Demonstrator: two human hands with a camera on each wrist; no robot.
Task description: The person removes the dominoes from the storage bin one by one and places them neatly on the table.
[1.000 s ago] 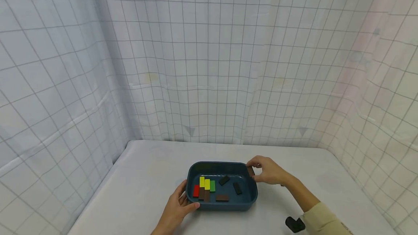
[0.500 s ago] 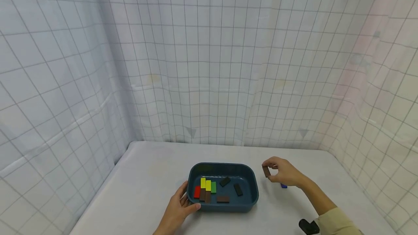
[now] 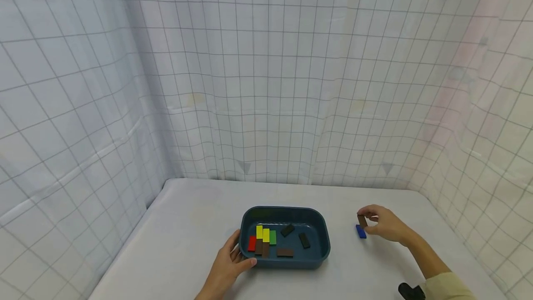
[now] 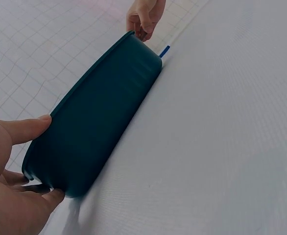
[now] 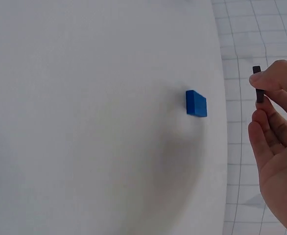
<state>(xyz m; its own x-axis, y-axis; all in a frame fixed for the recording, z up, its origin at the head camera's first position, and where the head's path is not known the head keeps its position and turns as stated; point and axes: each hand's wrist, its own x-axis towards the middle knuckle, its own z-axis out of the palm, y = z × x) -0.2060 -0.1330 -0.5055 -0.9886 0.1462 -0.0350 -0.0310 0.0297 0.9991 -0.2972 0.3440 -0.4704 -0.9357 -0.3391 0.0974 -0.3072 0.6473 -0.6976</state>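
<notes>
My left hand (image 3: 225,265) grips the near left corner of a dark teal tray (image 3: 291,264). Its thumb lies against the rim, and fingertips touch the tray's outer side in the left wrist view. To the right of the tray, my right hand (image 3: 385,223) pinches a brown rectangular block (image 3: 362,221) between thumb and fingers. In the right wrist view this block (image 5: 258,85) is seen edge-on, held off the table. A blue block (image 3: 361,232) lies on the table close by the right hand.
Inside the tray lie a red block (image 3: 252,243), two yellow blocks (image 3: 266,235), a green block (image 3: 272,237), several brown blocks (image 3: 285,253) and two black blocks (image 3: 304,240). Gridded white curtains (image 3: 275,105) surround the white table (image 3: 200,216).
My right hand has carried the brown block from the tray's right rim out to the right, towards the blue block, which has come into sight. The left hand stays at the tray.
</notes>
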